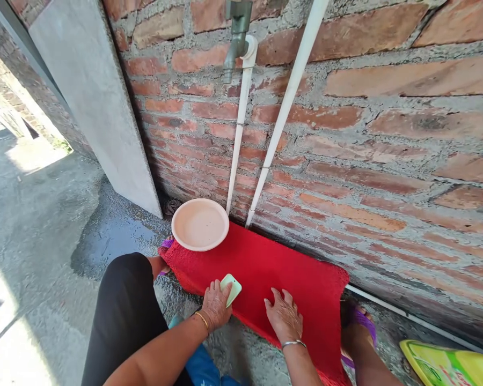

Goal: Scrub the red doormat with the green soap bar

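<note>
A red cloth with a lacy edge lies spread over a low, long support that it hides. My left hand is closed on a pale green scrub brush with rounded corners and a small hole near one end. The brush rests against the cloth near its front edge, and its underside is hidden. Further right, my right hand lies flat on the cloth with fingers spread, holding nothing. A shallow pinkish basin stands on the far left end of the cloth.
Behind the cloth rises a brick wall with white pipes and a grey-green tap. A grey slab leans at left beside wet concrete floor. A yellow-green packet lies at lower right.
</note>
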`<state>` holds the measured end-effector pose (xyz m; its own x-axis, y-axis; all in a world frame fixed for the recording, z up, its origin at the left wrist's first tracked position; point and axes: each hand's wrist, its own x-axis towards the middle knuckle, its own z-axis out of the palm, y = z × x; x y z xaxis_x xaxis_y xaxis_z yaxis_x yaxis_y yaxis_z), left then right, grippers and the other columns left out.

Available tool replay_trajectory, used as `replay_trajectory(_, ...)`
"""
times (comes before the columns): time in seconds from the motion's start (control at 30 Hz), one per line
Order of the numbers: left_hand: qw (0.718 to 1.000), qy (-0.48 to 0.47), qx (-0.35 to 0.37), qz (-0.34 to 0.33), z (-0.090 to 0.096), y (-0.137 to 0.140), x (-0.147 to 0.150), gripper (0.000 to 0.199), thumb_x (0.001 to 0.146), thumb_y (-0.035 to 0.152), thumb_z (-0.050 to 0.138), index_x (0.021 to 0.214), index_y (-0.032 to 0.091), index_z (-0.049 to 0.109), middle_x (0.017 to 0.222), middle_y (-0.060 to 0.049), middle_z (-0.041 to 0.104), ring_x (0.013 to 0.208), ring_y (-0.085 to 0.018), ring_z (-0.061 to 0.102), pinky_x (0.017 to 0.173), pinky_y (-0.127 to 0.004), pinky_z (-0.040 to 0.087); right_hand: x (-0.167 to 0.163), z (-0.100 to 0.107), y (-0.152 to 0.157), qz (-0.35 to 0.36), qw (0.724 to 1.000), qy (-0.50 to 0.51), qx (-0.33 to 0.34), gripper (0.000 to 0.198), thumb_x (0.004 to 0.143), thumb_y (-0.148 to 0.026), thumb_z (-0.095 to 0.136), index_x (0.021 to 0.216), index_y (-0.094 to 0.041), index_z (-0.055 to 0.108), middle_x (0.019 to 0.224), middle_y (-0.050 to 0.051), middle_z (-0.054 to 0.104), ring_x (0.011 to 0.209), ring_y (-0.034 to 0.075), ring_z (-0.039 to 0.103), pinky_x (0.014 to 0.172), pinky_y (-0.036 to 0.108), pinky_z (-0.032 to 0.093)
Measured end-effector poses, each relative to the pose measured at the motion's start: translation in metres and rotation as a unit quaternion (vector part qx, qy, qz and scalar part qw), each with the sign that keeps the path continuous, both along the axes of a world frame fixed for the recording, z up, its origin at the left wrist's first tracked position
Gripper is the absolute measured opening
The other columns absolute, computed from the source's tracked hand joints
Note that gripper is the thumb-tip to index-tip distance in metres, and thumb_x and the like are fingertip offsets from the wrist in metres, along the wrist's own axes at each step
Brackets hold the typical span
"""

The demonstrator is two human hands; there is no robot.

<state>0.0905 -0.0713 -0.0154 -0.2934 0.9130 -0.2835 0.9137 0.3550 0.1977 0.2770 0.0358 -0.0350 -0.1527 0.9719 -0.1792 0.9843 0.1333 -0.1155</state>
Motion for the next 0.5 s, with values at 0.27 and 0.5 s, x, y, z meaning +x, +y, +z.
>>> replay_trajectory(0.27, 0.961, 0.097, 0.028, 0.258, 0.019, -0.013, -0.085, 0.059, 0.085, 0.031, 0.055, 0.142, 0.021, 0.048, 0.111, -0.014, 0.056, 0.101, -0.026, 0.054, 0.082, -0.035, 0.046, 0.018, 0.002, -0.030, -0.007, 1.000, -0.006, 0.002, 0.045, 0.088, -0.035, 0.047, 0.129, -0.027, 0.064, 0.138, 0.017, 0.053, 0.110, 0.032, 0.060, 0.080, 0.045, 0.049)
replay_trajectory(0.5, 0.995, 0.037, 0.027, 0.092, 0.002, -0.019, -0.009, 0.066, 0.081, 0.030, 0.060, 0.146, 0.026, 0.044, 0.120, -0.013, 0.056, 0.107, -0.027, 0.052, 0.089, -0.038, 0.044, 0.020, 0.004, -0.030, -0.021, 0.999, -0.027, -0.039, 0.044, 0.089, -0.032, 0.052, 0.131, -0.026, 0.062, 0.138, 0.017, 0.054, 0.114, 0.031, 0.059, 0.081, 0.042, 0.049)
